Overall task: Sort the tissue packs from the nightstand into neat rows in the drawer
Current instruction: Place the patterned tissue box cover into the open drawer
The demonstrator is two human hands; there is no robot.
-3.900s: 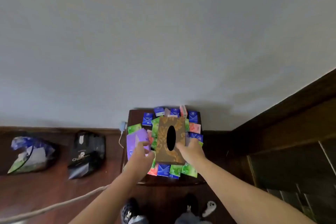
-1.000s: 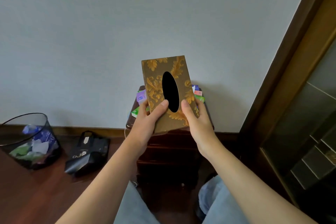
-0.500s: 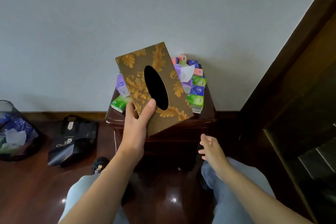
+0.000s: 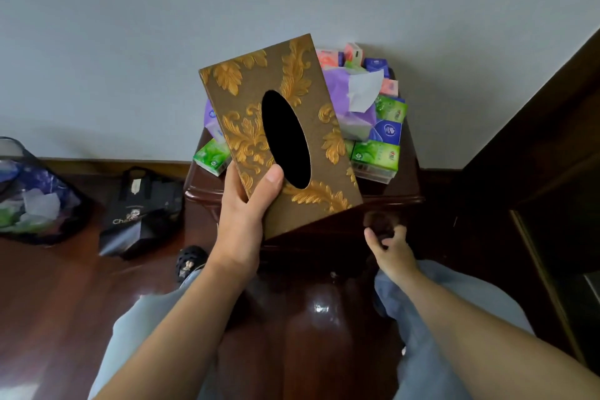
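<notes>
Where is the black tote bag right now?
Head view, left side: the black tote bag sits on the floor, between the bin and the nightstand.

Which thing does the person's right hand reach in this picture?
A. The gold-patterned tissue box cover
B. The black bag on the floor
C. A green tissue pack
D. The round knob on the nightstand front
D: the right hand curls its fingers at the dark round knob, while the left hand holds the tissue box cover.
</notes>
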